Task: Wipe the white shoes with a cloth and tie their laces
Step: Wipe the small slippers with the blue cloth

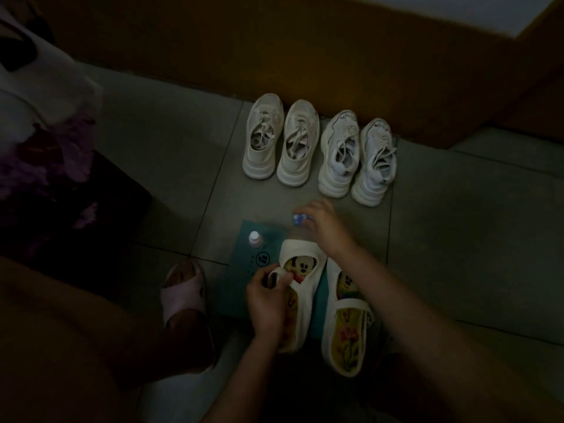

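Your left hand (268, 297) sits low at centre frame, forearm rising from the bottom edge, thumb and fingers pinching a white strap (276, 274). Your right hand (323, 227) reaches higher, just right of centre, fingers curled round a blue-capped item (297, 219).

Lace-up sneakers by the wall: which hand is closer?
Right. The right hand, pinching a blue item, is just short of the sneakers; the left hand is farther back, gripping the strap of the cartoon shoe.
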`<move>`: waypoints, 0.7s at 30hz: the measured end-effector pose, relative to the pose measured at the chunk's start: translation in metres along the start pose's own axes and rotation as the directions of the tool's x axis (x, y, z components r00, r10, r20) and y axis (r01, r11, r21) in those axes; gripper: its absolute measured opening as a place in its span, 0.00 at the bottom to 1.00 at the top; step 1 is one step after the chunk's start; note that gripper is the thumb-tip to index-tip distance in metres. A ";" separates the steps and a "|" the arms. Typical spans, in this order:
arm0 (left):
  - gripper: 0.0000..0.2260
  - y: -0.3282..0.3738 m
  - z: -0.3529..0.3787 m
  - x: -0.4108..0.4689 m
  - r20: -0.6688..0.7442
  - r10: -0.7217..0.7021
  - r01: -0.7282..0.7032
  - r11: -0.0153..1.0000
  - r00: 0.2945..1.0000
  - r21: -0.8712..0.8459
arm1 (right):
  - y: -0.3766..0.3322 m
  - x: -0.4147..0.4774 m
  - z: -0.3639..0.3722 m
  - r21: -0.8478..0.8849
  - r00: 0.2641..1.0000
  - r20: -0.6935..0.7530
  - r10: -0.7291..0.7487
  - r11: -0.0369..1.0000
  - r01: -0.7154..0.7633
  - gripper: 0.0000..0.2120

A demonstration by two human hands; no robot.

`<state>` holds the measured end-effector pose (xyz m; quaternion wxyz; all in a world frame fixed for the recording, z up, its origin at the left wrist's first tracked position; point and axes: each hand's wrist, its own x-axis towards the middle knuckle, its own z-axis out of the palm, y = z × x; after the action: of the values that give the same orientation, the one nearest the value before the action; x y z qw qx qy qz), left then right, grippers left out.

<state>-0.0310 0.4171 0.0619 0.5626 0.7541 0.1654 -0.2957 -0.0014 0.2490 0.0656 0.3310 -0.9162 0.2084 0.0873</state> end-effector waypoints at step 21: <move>0.10 -0.009 -0.019 0.019 0.112 -0.020 0.025 0.999 0.994 -0.047 | -0.009 -0.049 -0.029 0.559 0.848 -0.325 0.418 0.808 -0.184 0.11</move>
<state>-0.0172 0.4361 0.0466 0.5856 0.7208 0.1494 -0.3395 -0.0405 0.2523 0.1077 0.4867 -0.7453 0.4386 -0.1241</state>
